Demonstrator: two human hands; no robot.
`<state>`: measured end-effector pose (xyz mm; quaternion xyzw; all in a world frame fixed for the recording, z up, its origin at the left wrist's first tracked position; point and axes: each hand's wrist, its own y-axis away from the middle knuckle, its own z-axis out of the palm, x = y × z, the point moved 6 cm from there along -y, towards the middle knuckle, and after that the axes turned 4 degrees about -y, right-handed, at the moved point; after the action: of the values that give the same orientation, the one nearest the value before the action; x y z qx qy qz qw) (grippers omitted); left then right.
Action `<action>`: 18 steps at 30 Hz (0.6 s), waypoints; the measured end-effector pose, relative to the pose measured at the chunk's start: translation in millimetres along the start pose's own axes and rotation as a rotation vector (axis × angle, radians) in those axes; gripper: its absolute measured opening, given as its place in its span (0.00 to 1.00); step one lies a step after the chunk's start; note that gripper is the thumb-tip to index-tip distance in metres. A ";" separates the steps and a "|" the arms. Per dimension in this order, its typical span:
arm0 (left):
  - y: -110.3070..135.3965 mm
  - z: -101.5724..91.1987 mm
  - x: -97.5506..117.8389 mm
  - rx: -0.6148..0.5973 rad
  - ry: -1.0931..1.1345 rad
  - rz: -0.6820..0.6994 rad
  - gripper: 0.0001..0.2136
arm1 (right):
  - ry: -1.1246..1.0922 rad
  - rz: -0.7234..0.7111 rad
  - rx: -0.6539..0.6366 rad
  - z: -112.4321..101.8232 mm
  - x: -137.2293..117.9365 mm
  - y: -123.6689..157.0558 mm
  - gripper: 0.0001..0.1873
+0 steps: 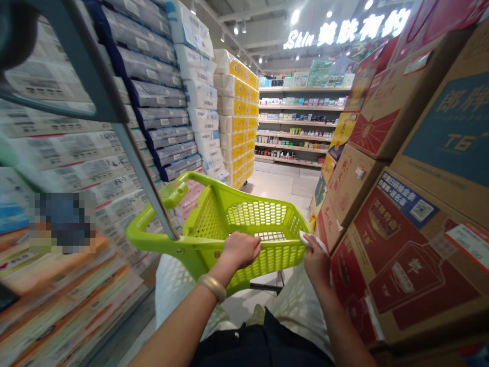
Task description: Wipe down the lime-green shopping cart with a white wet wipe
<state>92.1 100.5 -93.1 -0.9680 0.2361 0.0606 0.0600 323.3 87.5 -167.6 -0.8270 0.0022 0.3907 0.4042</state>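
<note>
A lime-green plastic shopping cart basket [214, 214] stands right in front of me in a store aisle; it looks empty. My left hand [240, 250], with a gold bangle on the wrist, is closed over the near rim of the basket. My right hand [316, 259] grips the rim's right corner and also pinches a small white slip of paper [305, 236]. A second, white basket [171, 285] sits below the green one, against my legs.
Stacked tissue packs [153, 102] wall the left side, with yellow packs [239, 117] farther on. Cardboard liquor cartons [401, 214] pile up close on the right. A grey metal bar [126, 142] slants across the left. Product shelves [301, 127] end the tiled aisle.
</note>
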 end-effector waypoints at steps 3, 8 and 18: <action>-0.3 0.2 -0.2 -0.004 -0.005 0.003 0.19 | -0.038 -0.057 -0.054 15.4 -22.5 11.0 0.22; 1.4 -1.9 0.6 -0.005 -0.022 0.010 0.19 | -0.186 -0.231 -0.192 34.5 -54.2 24.8 0.21; 0.7 -1.6 0.0 0.003 -0.006 0.003 0.19 | -0.047 -0.074 -0.086 18.0 -26.0 15.1 0.23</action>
<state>91.9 99.6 -91.6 -0.9674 0.2374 0.0632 0.0621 288.8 81.2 -167.5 -0.8338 -0.0546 0.3943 0.3825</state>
